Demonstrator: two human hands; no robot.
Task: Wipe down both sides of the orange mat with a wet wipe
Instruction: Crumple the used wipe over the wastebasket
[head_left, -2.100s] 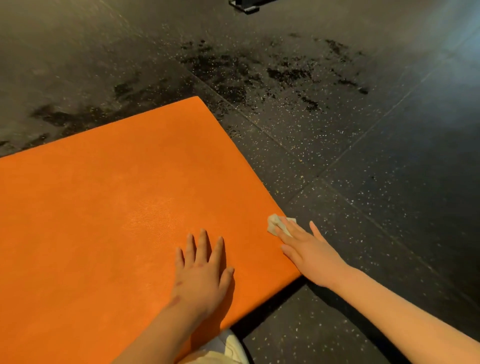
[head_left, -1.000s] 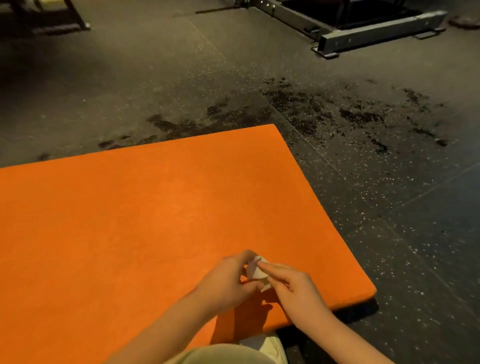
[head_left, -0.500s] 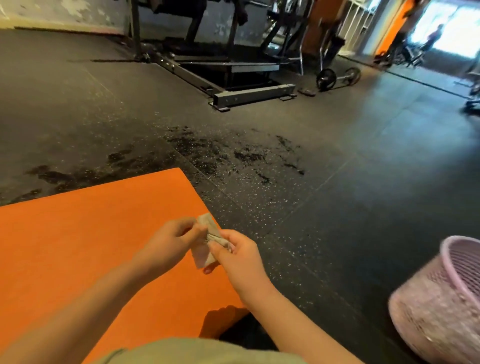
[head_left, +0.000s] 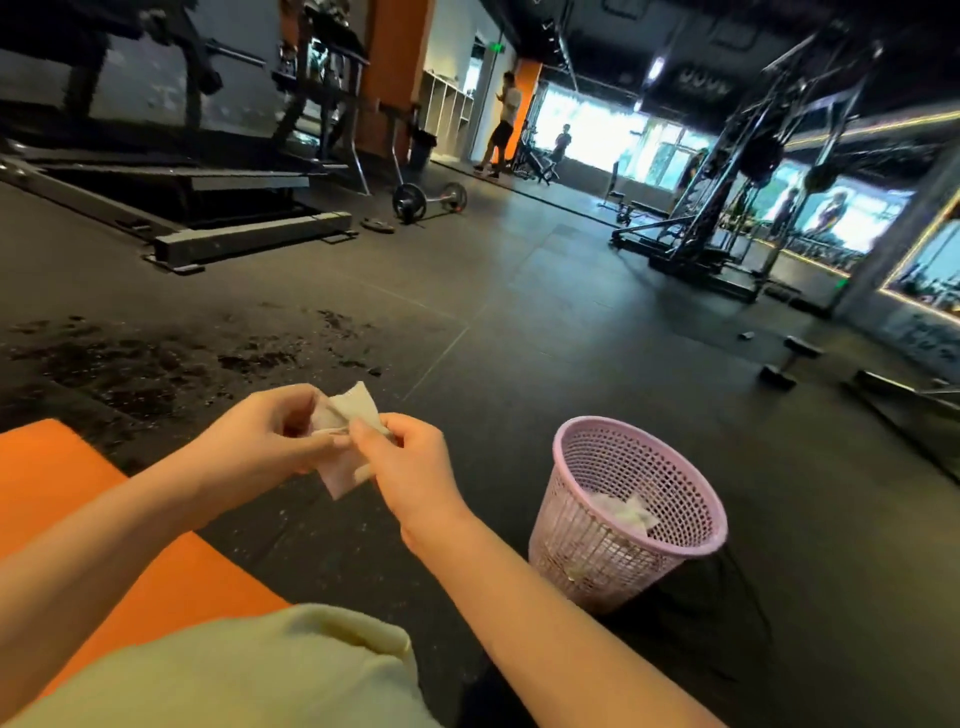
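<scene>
Floor (head_left: 519, 322): dark speckled rubber, gym racks far | orange mat (head_left: 57, 483): near left | wet wipe (head_left: 353, 415): pinched by left hand (head_left: 260, 441) and right hand (head_left: 410, 467) | pink basket (head_left: 639, 525): near right, crumpled wipes inside

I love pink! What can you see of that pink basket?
The basket is round, pink and looks like plastic, with mesh walls full of little holes and a smooth solid rim. It stands upright on the dark floor, wider at the top than at the bottom. Crumpled white scraps lie inside. It sits right of the right hand, apart from it.
</scene>
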